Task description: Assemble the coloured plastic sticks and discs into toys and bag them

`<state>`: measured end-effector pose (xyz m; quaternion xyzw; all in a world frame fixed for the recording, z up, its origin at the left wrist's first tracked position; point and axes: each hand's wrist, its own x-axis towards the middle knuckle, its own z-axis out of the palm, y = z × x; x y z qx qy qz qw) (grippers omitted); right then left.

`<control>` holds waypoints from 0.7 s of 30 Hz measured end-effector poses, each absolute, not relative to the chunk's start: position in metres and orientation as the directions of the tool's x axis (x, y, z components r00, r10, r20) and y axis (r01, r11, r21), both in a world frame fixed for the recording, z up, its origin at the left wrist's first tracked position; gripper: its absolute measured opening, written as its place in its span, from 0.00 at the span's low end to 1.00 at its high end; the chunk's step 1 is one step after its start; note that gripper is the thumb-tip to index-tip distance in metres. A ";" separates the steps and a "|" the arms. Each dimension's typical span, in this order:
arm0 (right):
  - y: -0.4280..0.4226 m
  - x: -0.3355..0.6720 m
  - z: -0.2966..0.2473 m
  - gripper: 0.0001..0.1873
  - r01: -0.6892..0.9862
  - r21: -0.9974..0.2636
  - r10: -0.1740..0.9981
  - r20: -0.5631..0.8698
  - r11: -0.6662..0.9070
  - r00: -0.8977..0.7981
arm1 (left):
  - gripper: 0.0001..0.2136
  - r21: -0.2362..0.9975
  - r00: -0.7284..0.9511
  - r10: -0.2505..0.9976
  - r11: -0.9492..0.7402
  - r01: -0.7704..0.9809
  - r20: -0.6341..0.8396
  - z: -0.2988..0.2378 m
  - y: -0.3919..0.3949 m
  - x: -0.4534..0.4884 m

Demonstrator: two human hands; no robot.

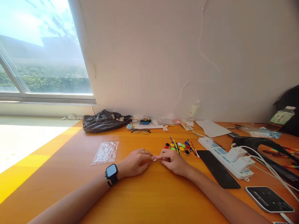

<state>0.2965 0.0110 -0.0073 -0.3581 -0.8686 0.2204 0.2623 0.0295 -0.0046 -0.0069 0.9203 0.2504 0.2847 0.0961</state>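
My left hand (136,162) and my right hand (172,161) rest on the orange table (149,193) and meet at their fingertips. Both pinch a small white disc (154,159) held between them. My left wrist carries a black smartwatch (111,173), and a ring sits on one left finger. Just beyond my right hand lies a cluster of small coloured discs (178,146) and thin coloured sticks (192,147).
A clear plastic bag (106,151) lies to the left, a black bag (104,120) and glasses (140,131) by the wall. On the right are a white power strip (224,157) with cables, a black phone (218,168), another phone (268,199) and bottles.
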 end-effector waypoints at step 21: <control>0.011 0.298 0.007 0.18 0.487 -0.692 0.829 0.312 0.533 -0.464 | 0.12 0.332 0.688 0.564 -0.826 0.456 0.457 -0.010 -0.007 0.033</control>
